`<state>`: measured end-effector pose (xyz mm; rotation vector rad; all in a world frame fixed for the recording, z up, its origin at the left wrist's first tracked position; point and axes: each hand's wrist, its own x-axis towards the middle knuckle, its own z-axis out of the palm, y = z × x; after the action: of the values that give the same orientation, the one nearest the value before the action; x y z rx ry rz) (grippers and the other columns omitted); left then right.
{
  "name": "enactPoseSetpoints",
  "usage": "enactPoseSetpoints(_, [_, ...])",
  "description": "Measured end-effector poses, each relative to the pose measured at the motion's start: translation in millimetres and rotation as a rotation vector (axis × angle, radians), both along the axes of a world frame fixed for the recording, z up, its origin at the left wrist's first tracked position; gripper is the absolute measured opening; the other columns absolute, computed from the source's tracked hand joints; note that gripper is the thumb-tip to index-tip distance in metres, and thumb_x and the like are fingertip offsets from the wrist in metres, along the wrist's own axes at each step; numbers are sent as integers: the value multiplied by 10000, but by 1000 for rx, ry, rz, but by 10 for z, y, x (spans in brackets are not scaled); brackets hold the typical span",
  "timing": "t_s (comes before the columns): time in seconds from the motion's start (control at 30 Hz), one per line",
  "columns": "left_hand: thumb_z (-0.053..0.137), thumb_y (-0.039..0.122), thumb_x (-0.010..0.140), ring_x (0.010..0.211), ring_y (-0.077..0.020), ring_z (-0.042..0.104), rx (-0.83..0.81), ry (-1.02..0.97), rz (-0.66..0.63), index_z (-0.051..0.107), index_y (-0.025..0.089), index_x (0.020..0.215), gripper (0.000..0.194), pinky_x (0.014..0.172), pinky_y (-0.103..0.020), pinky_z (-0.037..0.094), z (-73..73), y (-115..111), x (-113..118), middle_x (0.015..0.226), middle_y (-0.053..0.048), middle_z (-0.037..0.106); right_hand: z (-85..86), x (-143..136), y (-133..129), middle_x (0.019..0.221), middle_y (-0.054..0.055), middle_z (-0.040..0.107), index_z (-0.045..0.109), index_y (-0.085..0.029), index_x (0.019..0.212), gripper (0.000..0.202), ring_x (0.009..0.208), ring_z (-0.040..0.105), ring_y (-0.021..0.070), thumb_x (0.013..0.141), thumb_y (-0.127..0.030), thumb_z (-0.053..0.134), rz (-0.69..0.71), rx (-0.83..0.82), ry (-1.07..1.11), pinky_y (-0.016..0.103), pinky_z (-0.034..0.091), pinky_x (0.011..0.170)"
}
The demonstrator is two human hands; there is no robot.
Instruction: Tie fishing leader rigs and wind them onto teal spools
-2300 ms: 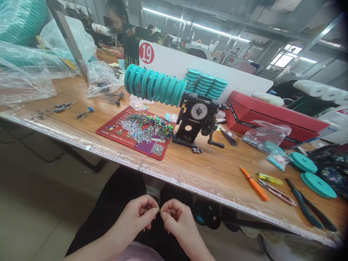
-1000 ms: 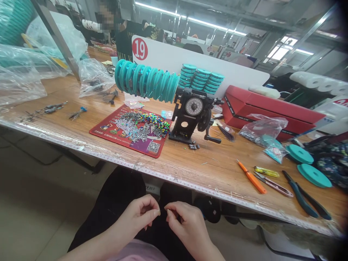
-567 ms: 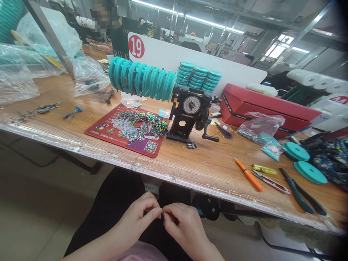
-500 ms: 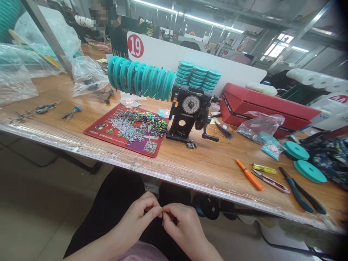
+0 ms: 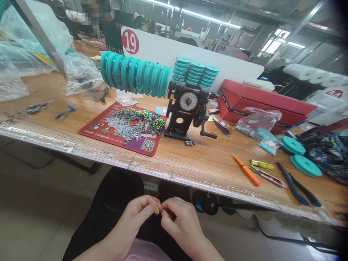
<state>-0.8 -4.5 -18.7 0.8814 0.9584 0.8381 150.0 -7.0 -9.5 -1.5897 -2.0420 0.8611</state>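
Note:
Over my lap, below the table edge, my left hand (image 5: 143,214) and my right hand (image 5: 178,217) meet fingertip to fingertip. Each is closed in a pinch; whatever sits between the fingertips is too small to make out. Beyond them on the table lies a red printed mat (image 5: 119,139) with a heap of coloured beads (image 5: 152,119), metal swivels (image 5: 134,132) and clear plastic bits. Right of the mat stands a black hand-cranked winder (image 5: 179,119) with a dial. Teal foam spools (image 5: 136,74) form a row at its left side.
An orange pen-like tool (image 5: 247,170), a yellow cutter (image 5: 261,164), thread snips (image 5: 269,177) and dark pliers (image 5: 297,185) lie at right. Behind are stacked teal spools (image 5: 197,72) and a red box (image 5: 261,101). Plastic bags (image 5: 81,72) lie at left. The table edge (image 5: 174,177) runs before my hands.
My fingertips have shifted slightly, the left ones curling a little and drawing back from the right thumb. The whole view has moved slightly; the things on the table stay put.

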Motion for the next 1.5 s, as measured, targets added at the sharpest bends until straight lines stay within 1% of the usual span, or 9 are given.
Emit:
enactPoseSetpoints(0.2, [501,264,795,752,-143,476,-46,15,-11,532,167,612,209,702,-236,335,-14,-23,-33,731,7,568,-103,-16,-10,526,-32,540,537,-198,581,143,518,456,99,622,-99,442,31,200,-79,209,285,503])
enactPoseSetpoints(0.47, [501,294,779,781,-160,492,-40,109,-57,535,169,614,210,732,-259,347,-45,22,-58,760,-5,579,-119,12,31,586,-38,585,550,-210,625,164,557,498,103,639,-90,438,42,115,-133,210,308,539])
enactPoseSetpoints(0.6, [489,286,782,890,-177,494,153,320,-113,589,182,641,202,797,-272,341,-79,63,-111,887,-21,554,-61,54,40,602,-43,588,557,-217,647,157,571,503,101,649,-99,454,62,98,-156,208,309,549])
enactPoseSetpoints(0.7, [518,261,762,819,-167,498,338,547,-197,617,201,653,159,757,-268,350,-83,89,-153,790,-6,537,-49,61,38,593,-47,581,556,-219,647,145,569,504,98,648,-106,465,87,91,-165,205,305,546])
enactPoseSetpoints(0.93, [537,278,736,746,-176,480,490,827,-304,655,254,696,127,687,-287,337,-15,136,-170,725,3,557,-50,45,43,585,-47,573,550,-220,660,132,570,501,97,661,-116,469,125,65,-200,204,299,544])
enactPoseSetpoints(1.03, [530,201,696,673,-153,482,391,724,-302,663,218,662,138,622,-253,344,-28,165,-132,660,8,541,-40,51,32,583,-44,579,548,-219,655,140,565,497,100,659,-109,462,137,78,-202,206,296,541])
enactPoseSetpoints(1.27, [464,181,686,368,-50,323,-196,274,-293,574,133,680,120,400,-186,211,60,184,-78,440,77,412,-64,62,4,577,-43,581,550,-221,649,163,561,489,103,660,-98,443,155,107,-239,216,285,539])
enactPoseSetpoints(1.37, [475,174,682,365,-51,313,-274,158,-238,554,130,664,92,384,-176,208,71,140,-70,389,76,400,-82,65,0,578,-47,578,544,-220,649,146,560,486,102,662,-111,448,164,110,-240,218,283,537])
enactPoseSetpoints(1.5, [485,165,670,343,-40,263,-285,169,-159,574,116,682,102,349,-166,208,-32,96,-32,371,82,382,-91,71,-2,570,-47,573,526,-215,627,128,558,485,102,664,-118,451,162,129,-239,223,279,532])
